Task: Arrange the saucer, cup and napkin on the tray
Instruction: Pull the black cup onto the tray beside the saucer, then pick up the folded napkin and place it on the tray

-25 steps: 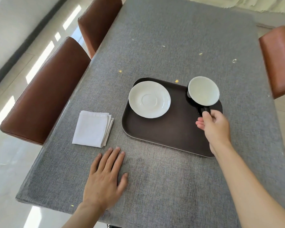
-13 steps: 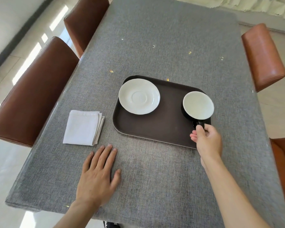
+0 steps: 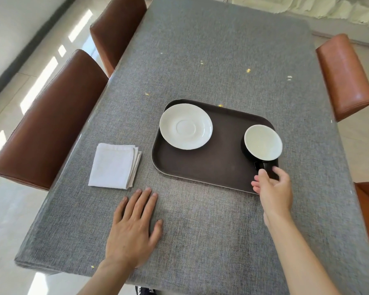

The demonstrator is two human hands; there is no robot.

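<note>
While your right hand (image 3: 273,188) sits at the near right corner of the tray (image 3: 211,167), its fingers are spread a little around the dark handle of the cup (image 3: 262,143). You can't quite tell if they pinch the handle or only touch it. Your left hand (image 3: 132,228) lies flat and open on the table (image 3: 222,60), holding nothing, just near the napkin (image 3: 115,165).

The cup stands upright on the right side of the tray. The saucer (image 3: 185,126) lies on the far left part of the tray, well apart from the cup. The napkin is not on the tray yet; it rests on the table just left of it.

What could go wrong? If you pull your hand away fast, a finger could catch the handle and tip the cup or drag it over the low rim. The cup sits close to that edge, so a small bump may be enough. The tray looks smooth, so the cup and saucer may slide on it. The napkin is soft and folded in layers, so it could flop open if you grab only the top layer.

The cup is round, black outside and white inside. The saucer is a round white dish with a ring in the middle. The tray is dark brown with rounded corners. The table has a rough grey woven cover.
</note>
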